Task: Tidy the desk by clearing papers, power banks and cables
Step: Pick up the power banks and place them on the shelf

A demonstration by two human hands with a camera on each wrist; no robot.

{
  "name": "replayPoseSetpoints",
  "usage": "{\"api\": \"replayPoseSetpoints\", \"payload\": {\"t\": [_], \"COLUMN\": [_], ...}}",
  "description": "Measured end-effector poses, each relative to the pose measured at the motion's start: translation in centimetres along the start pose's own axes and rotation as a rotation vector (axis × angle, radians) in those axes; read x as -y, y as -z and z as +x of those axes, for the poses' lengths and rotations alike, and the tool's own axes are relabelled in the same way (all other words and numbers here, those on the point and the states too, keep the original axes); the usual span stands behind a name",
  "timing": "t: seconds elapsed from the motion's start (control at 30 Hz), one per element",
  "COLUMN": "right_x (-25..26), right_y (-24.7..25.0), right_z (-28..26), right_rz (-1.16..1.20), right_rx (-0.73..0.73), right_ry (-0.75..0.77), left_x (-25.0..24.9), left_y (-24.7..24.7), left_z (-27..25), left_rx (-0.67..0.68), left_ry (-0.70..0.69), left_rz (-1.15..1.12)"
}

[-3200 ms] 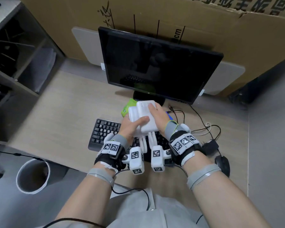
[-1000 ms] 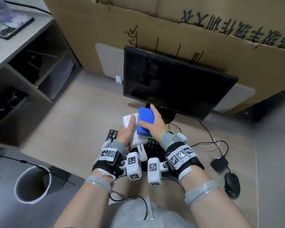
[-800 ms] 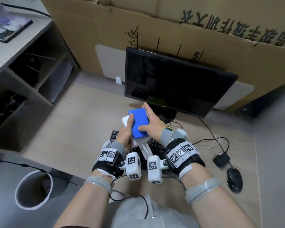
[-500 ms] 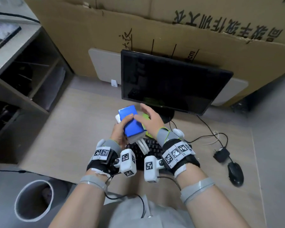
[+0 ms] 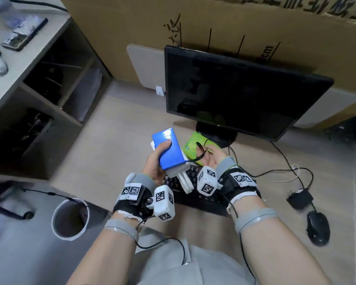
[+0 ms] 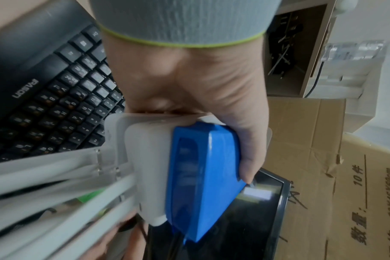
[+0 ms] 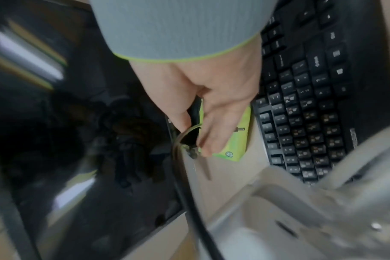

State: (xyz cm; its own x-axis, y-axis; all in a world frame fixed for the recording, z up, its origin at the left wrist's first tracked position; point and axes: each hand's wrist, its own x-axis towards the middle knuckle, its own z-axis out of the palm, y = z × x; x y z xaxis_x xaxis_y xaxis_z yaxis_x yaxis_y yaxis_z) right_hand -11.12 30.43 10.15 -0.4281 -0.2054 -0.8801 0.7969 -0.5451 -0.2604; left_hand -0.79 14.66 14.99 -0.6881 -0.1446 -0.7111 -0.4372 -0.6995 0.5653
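My left hand [image 5: 158, 159] grips a stack above the keyboard: a blue power bank [image 5: 169, 149] lies on top of white power banks [image 5: 176, 171], and my thumb presses on the blue one. In the left wrist view my left hand [image 6: 189, 84] wraps the blue power bank [image 6: 200, 176] and the white ones [image 6: 145, 167], whose white cables hang down. A green power bank [image 5: 190, 150] lies on the desk by the monitor foot. My right hand [image 5: 211, 159] reaches it. In the right wrist view my thumb and fingers [image 7: 211, 123] pinch a short black cable [image 7: 183, 176] against the green power bank [image 7: 238, 140].
A black keyboard [image 5: 193, 200] lies under my hands and a monitor [image 5: 234, 95] stands behind. To the right are a black adapter [image 5: 299, 199], loose cables [image 5: 286, 173] and a mouse [image 5: 318, 227]. A white bin [image 5: 70, 219] stands on the floor at the left, below open shelves [image 5: 39, 99].
My right hand laid the blue power bank on the white stack, let go and moved right to the green power bank. My left hand now holds the whole stack.
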Motion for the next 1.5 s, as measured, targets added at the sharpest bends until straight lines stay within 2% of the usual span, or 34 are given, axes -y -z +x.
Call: {"api": "replayPoseSetpoints", "payload": {"t": [0.1, 0.2, 0.3, 0.37, 0.47, 0.57, 0.63, 0.7, 0.77, 0.83, 0.93, 1.0, 1.1, 1.2, 1.3, 1.4, 1.5], "right_x": [1.5, 2.4, 3.0, 3.3, 3.3, 2.6, 2.1, 1.3, 0.3, -1.4, -4.4, -6.5, -9.2, -9.3, -9.0, -9.5, -9.9], "right_y": [0.3, 1.2, 2.6, 2.7, 1.5, -0.5, -1.1, -2.3, -4.1, -6.4, -10.1, -12.2, -14.1, -14.2, -14.0, -14.1, -13.9], "right_z": [0.3, 1.1, 2.2, 2.1, 1.2, 0.9, 0.9, -0.6, -2.6, -5.0, -7.1, -7.6, -8.1, -7.9, -7.2, -6.9, -6.2], "right_rz": [0.070, 0.100, 0.073, -0.017, -0.157, -0.460, -0.696, -0.829, -0.896, -0.888, -1.000, -1.162, -1.397, -1.463, -1.523, -1.380, -1.215], "right_rx": [-0.005, -0.097, -0.075, -0.088, -0.100, -0.128, -0.222, -0.296, -0.216, 0.000, 0.251, 0.324, 0.379, 0.371, 0.375, 0.398, 0.351], "right_ry": [0.014, 0.067, 0.049, 0.095, 0.263, 0.362, 0.432, 0.518, 0.609, 0.638, 0.613, 0.539, 0.481, 0.497, 0.448, 0.405, 0.494], "left_x": [-0.2, -1.0, -1.9, -2.5, -2.6, -3.0, -3.4, -4.1, -5.0, -5.9, -6.9, -7.6, -8.5, -8.2, -7.8, -7.4, -6.7], "left_y": [0.6, 1.3, 1.5, 1.5, 1.6, 1.8, 2.0, 2.4, 3.3, 4.2, 5.7, 6.4, 8.0, 9.4, 10.3, 11.0, 12.6], "left_z": [0.1, 0.5, 0.4, 0.4, 0.9, 1.2, 1.5, 1.6, 1.8, 1.6, 1.5, 1.3, 0.8, 1.6, 1.6, -0.2, 0.1], "left_rx": [-0.085, -0.191, -0.222, -0.230, -0.210, -0.171, -0.163, -0.175, -0.175, -0.148, -0.095, -0.033, -0.032, -0.102, -0.157, -0.285, -0.318], "left_ry": [-0.050, -0.129, -0.210, -0.223, -0.184, -0.163, -0.144, -0.134, -0.131, -0.118, -0.108, -0.126, -0.141, -0.081, -0.043, -0.112, -0.118], "left_rz": [-0.040, -0.136, -0.174, -0.185, -0.176, -0.172, -0.135, -0.096, -0.075, -0.060, 0.024, 0.119, 0.185, 0.174, 0.196, 0.174, 0.186]}}
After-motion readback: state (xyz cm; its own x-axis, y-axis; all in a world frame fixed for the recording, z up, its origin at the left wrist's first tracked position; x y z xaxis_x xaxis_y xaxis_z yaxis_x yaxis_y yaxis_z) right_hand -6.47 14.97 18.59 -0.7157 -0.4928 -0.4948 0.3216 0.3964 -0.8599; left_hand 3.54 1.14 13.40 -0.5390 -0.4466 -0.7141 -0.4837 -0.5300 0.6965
